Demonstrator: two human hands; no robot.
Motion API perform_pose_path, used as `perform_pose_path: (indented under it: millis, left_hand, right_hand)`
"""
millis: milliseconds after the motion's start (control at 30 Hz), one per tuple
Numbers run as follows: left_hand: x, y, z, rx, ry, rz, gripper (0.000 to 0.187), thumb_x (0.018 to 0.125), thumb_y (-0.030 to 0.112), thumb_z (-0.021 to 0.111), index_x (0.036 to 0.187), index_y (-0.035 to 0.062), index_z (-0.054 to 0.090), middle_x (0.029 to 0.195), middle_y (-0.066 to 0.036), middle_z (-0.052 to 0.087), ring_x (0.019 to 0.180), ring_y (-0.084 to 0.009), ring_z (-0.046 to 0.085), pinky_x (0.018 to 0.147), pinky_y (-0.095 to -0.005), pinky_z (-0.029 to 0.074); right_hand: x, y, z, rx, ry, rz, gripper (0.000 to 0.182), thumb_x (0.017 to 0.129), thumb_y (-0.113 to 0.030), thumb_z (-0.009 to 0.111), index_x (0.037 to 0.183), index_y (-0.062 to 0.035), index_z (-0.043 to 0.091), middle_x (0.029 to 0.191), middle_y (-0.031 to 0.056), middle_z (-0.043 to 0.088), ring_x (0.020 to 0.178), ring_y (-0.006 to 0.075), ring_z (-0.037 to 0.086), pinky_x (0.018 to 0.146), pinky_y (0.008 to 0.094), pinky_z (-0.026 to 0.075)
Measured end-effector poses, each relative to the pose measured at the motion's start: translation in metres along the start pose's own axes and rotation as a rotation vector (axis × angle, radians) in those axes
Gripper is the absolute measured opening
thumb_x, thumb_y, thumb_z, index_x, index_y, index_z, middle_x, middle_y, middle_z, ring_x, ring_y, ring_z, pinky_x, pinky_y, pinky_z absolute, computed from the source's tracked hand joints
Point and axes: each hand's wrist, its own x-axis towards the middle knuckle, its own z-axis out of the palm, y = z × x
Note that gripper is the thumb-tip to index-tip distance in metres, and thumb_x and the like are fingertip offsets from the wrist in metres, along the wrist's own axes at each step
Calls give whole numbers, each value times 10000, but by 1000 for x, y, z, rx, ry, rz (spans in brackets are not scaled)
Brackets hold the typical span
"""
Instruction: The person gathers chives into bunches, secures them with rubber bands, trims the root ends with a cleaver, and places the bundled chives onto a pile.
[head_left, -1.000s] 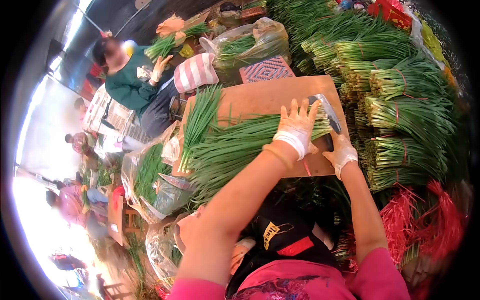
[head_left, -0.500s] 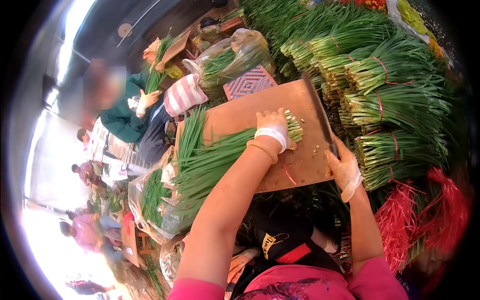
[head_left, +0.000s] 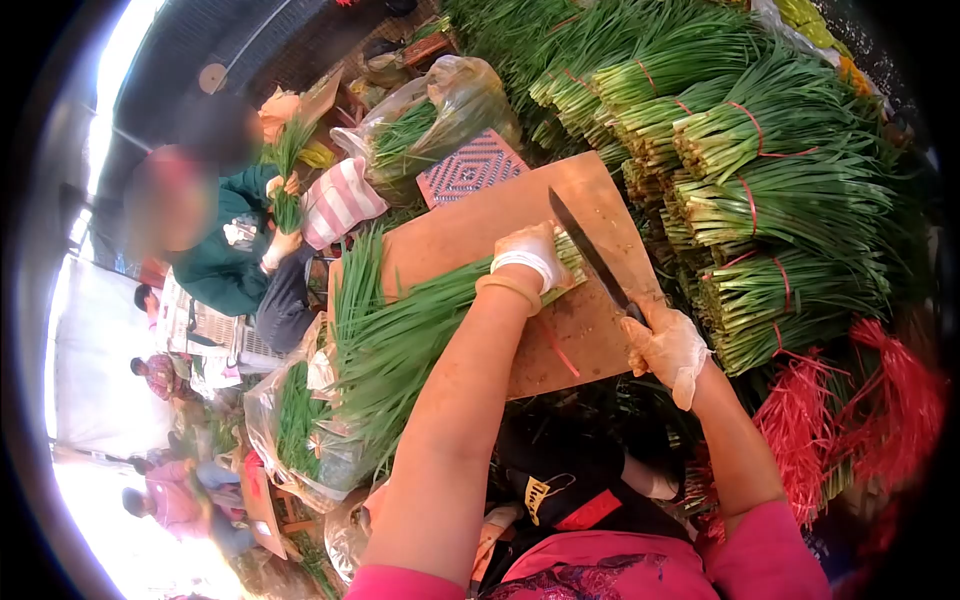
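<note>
A bunch of garlic chives [head_left: 430,305] lies across a wooden board [head_left: 440,222], its pale stem ends toward the right. My left hand [head_left: 530,255], in a thin glove, is closed around the chives just behind those ends. In my gloved right hand [head_left: 668,348] is the handle of a long knife [head_left: 588,243]. Its dark blade slants up and left over the board, close beside the stem ends. A red tie strip [head_left: 558,348] lies on the board below my left hand.
Tied chive bundles [head_left: 780,215] are stacked along the right, above hanging red strips [head_left: 795,430]. Left of the board is a plastic bag of chives [head_left: 290,430]. A person in a green top [head_left: 235,255] sits at upper left, holding chives. A patterned stool [head_left: 470,168] stands beyond.
My right hand has brought the knife from the board's right edge leftward, near the stem ends. Small trimmings on the board have gone from there. The seated person's chives are lower.
</note>
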Motion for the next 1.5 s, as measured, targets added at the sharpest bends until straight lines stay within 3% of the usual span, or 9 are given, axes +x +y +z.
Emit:
perform_pose_path:
  millis: [367, 833, 1033, 1133, 1167, 1233, 1333, 1400, 1500]
  left_hand:
    - [-1, -8, -2, -11, -17, 5, 766, 583, 398, 772, 1248, 89, 553, 1131, -153, 641, 1048, -292, 617, 887, -375, 492]
    - [0, -3, 5, 23, -9, -26, 640, 595, 361, 770, 1137, 70, 592, 1118, -148, 644, 1042, -288, 620, 878, -383, 496]
    - [-13, 4, 15, 51, 197, 10, 859, 624, 458, 747, 1333, 80, 444, 1194, -181, 584, 1114, -332, 559, 936, -433, 449]
    - [-31, -27, 12, -148, 196, 160, 983, 691, 550, 697, 1449, 79, 284, 1317, -206, 503, 1224, -348, 477, 1015, -395, 379]
    - [-31, -46, 16, -277, 171, 85, 938, 726, 566, 655, 1442, 75, 300, 1339, -201, 486, 1242, -339, 462, 1027, -382, 363]
    - [-35, -79, 25, -530, 108, -68, 860, 795, 599, 571, 1428, 67, 332, 1384, -191, 450, 1279, -322, 431, 1052, -357, 333]
    - [-38, -117, 36, -608, 22, -15, 786, 853, 617, 469, 1396, 53, 390, 1405, -170, 435, 1307, -284, 407, 1072, -340, 303]
    - [-43, -116, 41, -545, 56, -46, 770, 852, 619, 472, 1376, 57, 422, 1389, -175, 451, 1298, -291, 417, 1064, -347, 313]
    - [-85, -81, 13, -351, 87, -20, 736, 812, 613, 544, 1305, 68, 498, 1284, -209, 535, 1210, -324, 496, 1020, -390, 360]
  right_hand:
    - [59, -13, 17, 101, -78, 94, 230, 909, -217, 467, 910, 9, 504, 600, 93, 528, 463, 175, 519, 459, 322, 425]
    - [53, 8, 40, -34, -76, 171, 247, 888, -207, 418, 936, 24, 495, 569, 122, 525, 456, 211, 535, 443, 355, 424]
    - [121, 1, 46, 130, -9, 189, 201, 877, -169, 447, 1006, -29, 510, 627, 94, 538, 448, 192, 489, 432, 331, 405]
    - [121, 11, 18, 195, -121, 244, 265, 882, -180, 464, 1095, -28, 509, 700, 101, 567, 554, 200, 548, 495, 339, 443]
    - [119, 16, 8, 19, 15, 241, 335, 883, -188, 478, 1188, -51, 501, 781, 124, 588, 702, 231, 592, 642, 359, 499]
    - [96, 31, -8, -827, 453, -373, 385, 888, -210, 491, 1250, -79, 496, 925, 145, 619, 882, 294, 605, 831, 379, 499]
    - [71, 54, 7, -873, 429, -503, 442, 867, -243, 549, 1293, -131, 506, 1046, 150, 630, 992, 309, 590, 913, 373, 472]
    - [44, 59, 35, 161, -127, -146, 465, 860, -346, 625, 1229, -68, 573, 1158, 88, 635, 968, 215, 617, 785, 342, 519]
    - [57, 101, 91, 1068, -453, 190, 405, 897, -279, 607, 1244, -82, 540, 1098, 80, 651, 949, 173, 623, 711, 321, 523]
